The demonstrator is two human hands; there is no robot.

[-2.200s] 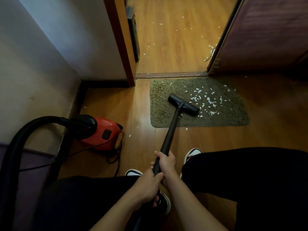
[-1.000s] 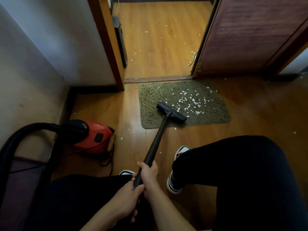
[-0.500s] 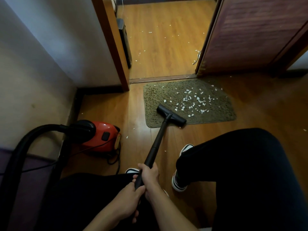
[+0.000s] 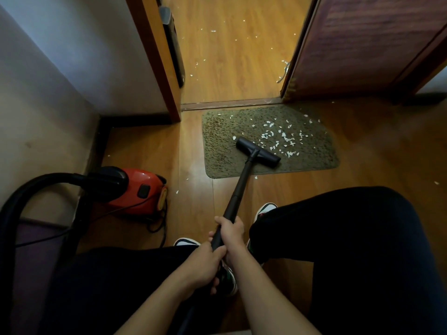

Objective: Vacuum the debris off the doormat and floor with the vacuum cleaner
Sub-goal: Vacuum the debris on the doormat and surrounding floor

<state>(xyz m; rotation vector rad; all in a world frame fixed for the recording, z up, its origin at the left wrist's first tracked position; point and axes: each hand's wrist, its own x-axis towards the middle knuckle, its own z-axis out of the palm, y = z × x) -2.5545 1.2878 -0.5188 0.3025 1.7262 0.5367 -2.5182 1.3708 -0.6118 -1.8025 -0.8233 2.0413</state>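
- Hose (image 4: 14,209): black, arches up from the lower left, well to the left of the doormat (image 4: 217,143), and plugs into the vacuum cleaner (image 4: 145,189).
- Vacuum cleaner: red body, on the floor (image 4: 362,170) left of the doormat and nearer the person, against the wall; a dark cord (image 4: 158,227) lies coiled beside it.
- Left hand (image 4: 204,264): fingers curled tight round the lower end of the black tube (image 4: 239,189), on the near side of the doormat.
- Right hand (image 4: 231,232): wrapped round the same tube, just above the left hand and touching it.
- Tube: slants from the hands up to the doormat's near edge.
- Nozzle (image 4: 257,152): black bar, resting on the doormat at its near middle, set at an angle.
- Debris (image 4: 287,139): white scraps, thickest on the doormat just beyond and right of the nozzle; a few lie on the floor off its near edge, more past its far edge through the doorway.
- Door (image 4: 362,44): dark wood, stands open beyond the doormat's far right corner.
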